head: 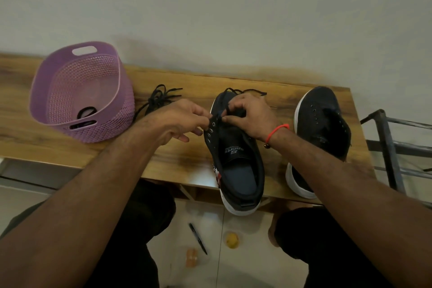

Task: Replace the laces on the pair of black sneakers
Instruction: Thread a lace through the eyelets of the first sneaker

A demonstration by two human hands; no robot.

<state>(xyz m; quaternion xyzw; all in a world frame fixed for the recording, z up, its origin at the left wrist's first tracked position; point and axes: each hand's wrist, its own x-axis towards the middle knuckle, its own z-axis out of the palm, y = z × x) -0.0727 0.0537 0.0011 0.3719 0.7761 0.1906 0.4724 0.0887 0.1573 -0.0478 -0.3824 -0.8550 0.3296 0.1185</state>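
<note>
Fingers [205, 121] of left hand [180, 119] pinch a lace [247, 91] at center-frame sneaker [236, 154]. Right hand [250, 117] fingers pinch it too. Second sneaker [320, 128] sits right.

Two black sneakers [236, 147] [320, 128], one purple basket [81, 91], one loose lace bundle [159, 98], one pen [198, 238].

You have one view only, from the camera on your head, looking forward and steeply down. It sits close above the near edge of the table [70, 147], so your forearms run up from the bottom corners and your hands meet near the middle. The table's far edge lies against the wall [233, 18], which fills the upper third. Below the near edge you see the floor [245, 264].
</note>
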